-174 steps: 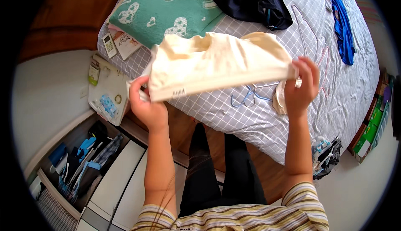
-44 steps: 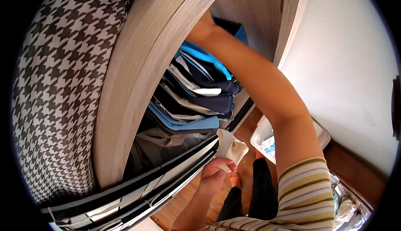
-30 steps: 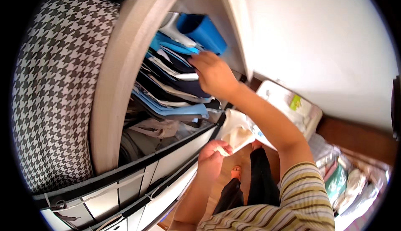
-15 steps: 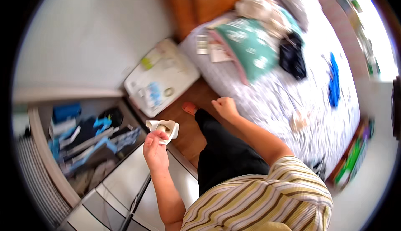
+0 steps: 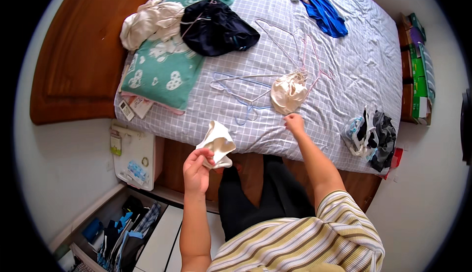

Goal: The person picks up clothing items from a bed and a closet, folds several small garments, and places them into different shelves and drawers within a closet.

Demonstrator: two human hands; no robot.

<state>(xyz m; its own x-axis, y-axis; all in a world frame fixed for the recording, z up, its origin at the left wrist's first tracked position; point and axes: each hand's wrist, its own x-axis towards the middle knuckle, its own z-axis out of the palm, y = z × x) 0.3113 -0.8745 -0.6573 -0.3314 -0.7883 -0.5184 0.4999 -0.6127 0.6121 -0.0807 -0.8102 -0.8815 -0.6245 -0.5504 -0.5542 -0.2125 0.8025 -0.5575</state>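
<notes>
My left hand (image 5: 197, 171) pinches a small cream-coloured cloth garment (image 5: 219, 143) between thumb and fingers, held up before the bed's near edge. The cloth hangs in loose folds, and its exact kind does not show. My right hand (image 5: 294, 123) is closed over the bed's near edge, with nothing visible in it. Just beyond its knuckles lies a crumpled cream cloth bundle (image 5: 288, 93); whether they touch is hard to tell. Around the bundle lie a white and blue hanger (image 5: 241, 78), a pink hanger (image 5: 322, 70) and a pale grey hanger (image 5: 275, 28).
The bed (image 5: 314, 146) has a grey checked sheet. On it lie a green pillow (image 5: 160, 78), a black garment (image 5: 214, 28), a blue garment (image 5: 322, 11) and a bag of clothes (image 5: 358, 134). At lower left are a white cabinet (image 5: 128, 144) and an open drawer (image 5: 110, 228).
My view has turned right toward the bed. My right hand has moved closer to the cream bundle. The left hand still holds its cream garment, now in front of the bed.
</notes>
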